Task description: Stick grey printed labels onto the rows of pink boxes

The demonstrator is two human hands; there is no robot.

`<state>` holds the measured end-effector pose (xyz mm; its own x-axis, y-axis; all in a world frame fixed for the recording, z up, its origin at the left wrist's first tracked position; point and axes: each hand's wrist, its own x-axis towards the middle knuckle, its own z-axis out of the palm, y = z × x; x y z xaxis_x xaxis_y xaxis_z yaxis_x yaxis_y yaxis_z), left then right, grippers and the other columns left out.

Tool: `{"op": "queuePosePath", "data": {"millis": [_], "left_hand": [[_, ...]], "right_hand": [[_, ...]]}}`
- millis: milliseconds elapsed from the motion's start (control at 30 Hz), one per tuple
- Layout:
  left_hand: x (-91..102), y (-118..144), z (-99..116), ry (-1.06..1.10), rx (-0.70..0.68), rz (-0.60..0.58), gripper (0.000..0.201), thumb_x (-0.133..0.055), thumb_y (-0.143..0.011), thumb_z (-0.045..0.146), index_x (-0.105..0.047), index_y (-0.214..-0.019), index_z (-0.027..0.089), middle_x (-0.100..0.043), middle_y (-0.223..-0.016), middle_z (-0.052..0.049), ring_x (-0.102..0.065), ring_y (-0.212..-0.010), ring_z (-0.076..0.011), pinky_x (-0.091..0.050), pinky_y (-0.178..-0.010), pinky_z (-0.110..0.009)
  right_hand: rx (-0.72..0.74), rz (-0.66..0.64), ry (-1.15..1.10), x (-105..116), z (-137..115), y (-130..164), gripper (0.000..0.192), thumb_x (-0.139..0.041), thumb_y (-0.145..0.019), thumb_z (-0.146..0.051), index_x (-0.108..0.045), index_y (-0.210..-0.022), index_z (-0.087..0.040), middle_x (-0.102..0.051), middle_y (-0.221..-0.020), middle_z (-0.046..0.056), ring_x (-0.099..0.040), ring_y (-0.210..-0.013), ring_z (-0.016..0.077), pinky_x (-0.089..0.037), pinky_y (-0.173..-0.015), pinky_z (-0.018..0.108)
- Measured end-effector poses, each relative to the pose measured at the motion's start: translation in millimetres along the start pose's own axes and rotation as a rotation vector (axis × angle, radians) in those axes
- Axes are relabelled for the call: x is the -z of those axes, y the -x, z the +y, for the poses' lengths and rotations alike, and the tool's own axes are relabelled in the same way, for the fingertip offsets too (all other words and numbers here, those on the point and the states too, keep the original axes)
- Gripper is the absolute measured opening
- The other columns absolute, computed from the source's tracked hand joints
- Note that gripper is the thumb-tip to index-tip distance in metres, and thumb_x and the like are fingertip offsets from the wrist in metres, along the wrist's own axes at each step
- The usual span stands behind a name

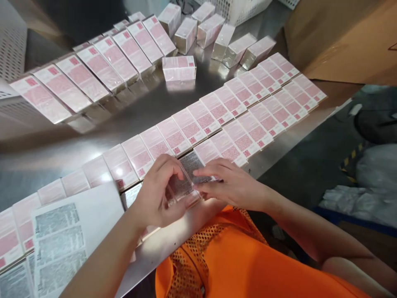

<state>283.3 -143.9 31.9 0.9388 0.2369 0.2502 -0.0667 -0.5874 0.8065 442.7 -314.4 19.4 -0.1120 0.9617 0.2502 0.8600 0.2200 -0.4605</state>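
In the lower middle of the head view, my left hand [158, 192] is closed, with curled fingers and thumb around the sides of a clear-wrapped box [182, 187] that has a dark grey printed face. My right hand [231, 182] reaches in from the right. Its fingers are apart, and the fingertips rest at the right edge of that box and over a neighbouring grey-faced box [192, 162]. Under my left forearm lies a white sheet of grey printed labels [101, 203], partly covering the boxes. Pink and white wrapped boxes [187, 128] stand in two long touching rows beside my hands.
Another slanted row of pink boxes [99, 68] stands at the back left. Several loose boxes [186, 35] and a single one [179, 68] are on the metal table [124, 118]. White perforated baskets [238, 10] and a cardboard carton [341, 41] border the far side.
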Motion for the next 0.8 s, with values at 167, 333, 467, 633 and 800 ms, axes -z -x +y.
{"op": "queuePosePath", "data": {"millis": [167,333,467,633,800], "left_hand": [[4.3,4,-8,0.121,0.041,0.032,0.023,-0.054,-0.084,0.043,-0.054,-0.088,0.021,-0.053,-0.089,-0.006,-0.050,-0.080,-0.0202,-0.042,-0.066,-0.036],[0.8,7,-14,0.184,0.128,0.091,0.030,-0.054,-0.084,0.052,-0.054,-0.085,0.022,-0.053,-0.087,-0.005,-0.050,-0.077,-0.0199,-0.042,-0.063,-0.035],[1.1,7,-16,0.306,0.212,0.194,0.035,-0.054,-0.081,0.058,-0.054,-0.082,0.023,-0.052,-0.082,-0.004,-0.050,-0.075,-0.0200,-0.042,-0.062,-0.034],[12.9,4,-14,0.737,0.248,0.330,0.030,-0.060,-0.071,0.049,-0.060,-0.082,0.021,-0.054,-0.081,-0.006,-0.051,-0.079,-0.0210,-0.044,-0.068,-0.034],[37.1,-3,0,0.885,0.135,0.593,0.033,-0.065,-0.058,0.050,-0.058,-0.064,0.018,-0.044,-0.062,-0.002,-0.038,-0.062,-0.0137,-0.039,-0.056,-0.027]], "right_hand": [[0.022,0.010,0.057,-1,-1,0,0.015,-0.058,-0.094,-0.028,-0.072,-0.096,-0.029,-0.067,-0.122,-0.003,-0.056,-0.109,0.0213,-0.047,-0.086,0.037],[0.095,0.208,0.134,2,6,7,0.013,-0.061,-0.092,-0.036,-0.072,-0.097,-0.029,-0.072,-0.106,-0.002,-0.060,-0.099,0.0177,-0.046,-0.083,0.032],[0.030,0.184,0.252,7,12,21,0.033,-0.063,-0.087,-0.051,-0.069,-0.109,-0.027,-0.071,-0.112,0.002,-0.058,-0.102,0.0228,-0.043,-0.080,0.036],[0.021,0.272,0.180,9,13,35,0.016,-0.069,-0.087,-0.039,-0.070,-0.097,-0.027,-0.071,-0.107,0.001,-0.057,-0.103,0.0205,-0.041,-0.083,0.035],[-0.019,0.163,0.238,9,11,33,0.034,-0.067,-0.085,-0.050,-0.068,-0.108,-0.025,-0.068,-0.120,0.003,-0.053,-0.110,0.0244,-0.036,-0.089,0.040]]}}
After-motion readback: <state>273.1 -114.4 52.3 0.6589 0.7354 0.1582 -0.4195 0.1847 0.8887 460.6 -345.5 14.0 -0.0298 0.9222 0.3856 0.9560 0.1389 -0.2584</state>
